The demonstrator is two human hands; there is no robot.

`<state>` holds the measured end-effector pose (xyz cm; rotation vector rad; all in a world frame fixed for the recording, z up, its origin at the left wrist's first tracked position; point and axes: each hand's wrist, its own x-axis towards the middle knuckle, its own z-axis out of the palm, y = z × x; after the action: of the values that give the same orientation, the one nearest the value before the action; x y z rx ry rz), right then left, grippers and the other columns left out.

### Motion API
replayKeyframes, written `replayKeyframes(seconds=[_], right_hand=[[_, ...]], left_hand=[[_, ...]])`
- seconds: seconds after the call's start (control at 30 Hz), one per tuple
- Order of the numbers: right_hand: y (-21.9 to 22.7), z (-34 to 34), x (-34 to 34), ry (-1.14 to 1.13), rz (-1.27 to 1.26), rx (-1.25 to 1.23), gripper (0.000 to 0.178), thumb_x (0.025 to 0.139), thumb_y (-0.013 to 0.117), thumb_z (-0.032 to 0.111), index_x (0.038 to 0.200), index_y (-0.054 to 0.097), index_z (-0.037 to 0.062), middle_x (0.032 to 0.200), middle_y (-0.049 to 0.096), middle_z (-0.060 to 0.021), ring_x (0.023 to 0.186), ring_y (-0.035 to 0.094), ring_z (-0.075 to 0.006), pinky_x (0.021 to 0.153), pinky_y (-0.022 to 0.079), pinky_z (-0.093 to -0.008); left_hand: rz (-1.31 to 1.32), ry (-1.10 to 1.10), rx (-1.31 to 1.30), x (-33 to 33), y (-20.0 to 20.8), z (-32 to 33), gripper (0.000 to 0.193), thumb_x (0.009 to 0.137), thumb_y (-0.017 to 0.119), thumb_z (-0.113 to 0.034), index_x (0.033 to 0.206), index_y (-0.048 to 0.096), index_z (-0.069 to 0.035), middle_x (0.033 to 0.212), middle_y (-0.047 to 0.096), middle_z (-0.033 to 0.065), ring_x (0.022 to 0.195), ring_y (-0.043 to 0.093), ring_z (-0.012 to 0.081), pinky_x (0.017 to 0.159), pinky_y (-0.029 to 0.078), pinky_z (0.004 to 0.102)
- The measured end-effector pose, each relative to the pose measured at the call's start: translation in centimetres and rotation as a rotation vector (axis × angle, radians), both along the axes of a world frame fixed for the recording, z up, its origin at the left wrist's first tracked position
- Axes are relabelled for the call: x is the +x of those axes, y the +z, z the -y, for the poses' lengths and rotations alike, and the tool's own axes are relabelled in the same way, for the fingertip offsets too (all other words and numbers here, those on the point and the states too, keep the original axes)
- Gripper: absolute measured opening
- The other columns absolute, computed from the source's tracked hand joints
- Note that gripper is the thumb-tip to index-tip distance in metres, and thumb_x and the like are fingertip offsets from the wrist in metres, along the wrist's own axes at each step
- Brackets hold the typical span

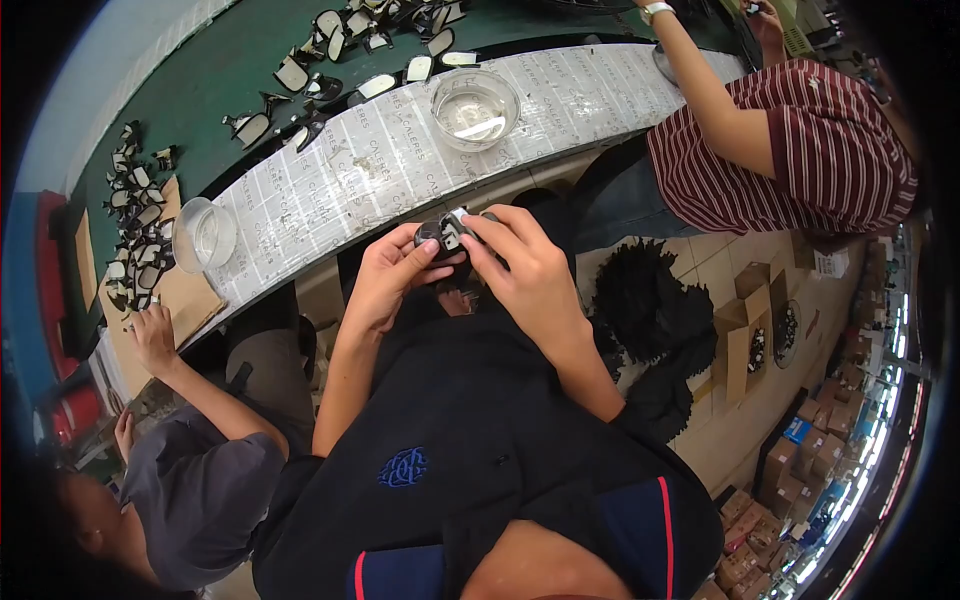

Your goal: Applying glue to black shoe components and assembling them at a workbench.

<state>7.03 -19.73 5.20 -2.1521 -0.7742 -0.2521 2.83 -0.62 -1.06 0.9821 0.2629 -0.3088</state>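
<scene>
Silver-wrapped and long, a table [350,195] is stretching across the room, and beyond it many black shoes [336,43] are lying on a green surface [218,92]. On the table 2 clear bowls [449,131] are standing. On its near side, the left hand [385,272] is pinching a small black item [447,238] between thumb and curled fingers; the right thumb and fingers [484,258] are pressing at the item's shiny part. Near the table's ends, 2 other people [790,150] are sitting.

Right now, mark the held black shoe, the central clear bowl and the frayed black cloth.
Held black shoe [447,236], head view: exposed middle.
Central clear bowl [475,81], head view: far inner wall.
Frayed black cloth [643,303], head view: middle of the heap.
</scene>
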Motion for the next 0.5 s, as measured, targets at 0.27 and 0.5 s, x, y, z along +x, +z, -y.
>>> replayKeyframes(seconds=[0.27, 0.5], right_hand=[[-0.2, 0.8, 0.5, -0.127, -0.107, 0.045, 0.021, 0.088, 0.071, 0.008, 0.108, 0.069, 0.0011, 0.103, 0.063, -0.015, 0.078, 0.067, -0.0317, 0.067, 0.056, -0.0372], [0.8, 1.4, 0.7, -0.154, -0.233, 0.219, 0.023, 0.087, 0.073, 0.004, 0.109, 0.07, -0.0013, 0.104, 0.064, -0.0137, 0.079, 0.069, -0.0222, 0.067, 0.059, -0.0311]], left_hand=[[-0.011, -0.018, 0.012, 0.1, 0.0, -0.1, 0.032, 0.101, 0.061, -0.016, 0.126, 0.058, 0.002, 0.117, 0.069, 0.0146, 0.104, 0.071, 0.0248, 0.086, 0.06, 0.029], [-0.04, -0.002, -0.12, 0.0, -0.2, -0.5, 0.032, 0.103, 0.057, -0.018, 0.127, 0.057, 0.003, 0.119, 0.068, 0.0162, 0.106, 0.071, 0.0286, 0.085, 0.061, 0.0301]])
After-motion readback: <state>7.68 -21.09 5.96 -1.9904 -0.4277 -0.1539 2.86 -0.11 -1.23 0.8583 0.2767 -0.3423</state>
